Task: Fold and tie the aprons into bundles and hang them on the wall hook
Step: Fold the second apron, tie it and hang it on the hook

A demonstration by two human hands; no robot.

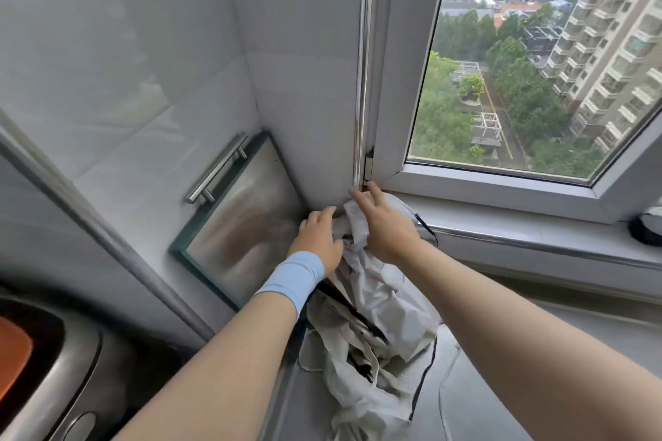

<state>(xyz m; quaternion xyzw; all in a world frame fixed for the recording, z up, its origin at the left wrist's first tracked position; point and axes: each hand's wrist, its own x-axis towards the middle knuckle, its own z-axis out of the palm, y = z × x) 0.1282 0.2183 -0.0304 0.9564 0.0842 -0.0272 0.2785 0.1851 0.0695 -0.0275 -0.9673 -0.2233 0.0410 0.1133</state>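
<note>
A crumpled off-white apron point(379, 294) with black edging lies in the corner where the white tiled wall point(297, 82) meets the window frame point(387, 82). Its long axis runs from far to near: the top end is bunched up against the foot of the corner, and the rest trails towards the viewer in loose folds down onto the grey countertop point(476, 387). A thin black strap point(428, 225) loops out of its far end to the right, along the window sill point(537, 229). The left hand point(317, 240), with a light blue wristband point(292, 277), is at the left of the bunched top, with the thumb lying against the cloth and the fingers bent over it, grasping the fabric. The right hand point(385, 222) lies on top of the same end just to the right, relaxed and clasping nothing, with straight fingers point(374, 190) whose tips reach the bottom of the frame. A shiny metal strip point(363, 64) runs up the corner above them. Left of the hands a brushed-steel panel point(236, 218) with a bar handle point(215, 168) leans in the wall. A dark rounded appliance point(53, 369) sits at the near left, and a dark object point(648, 229) rests on the sill at the far right.
</note>
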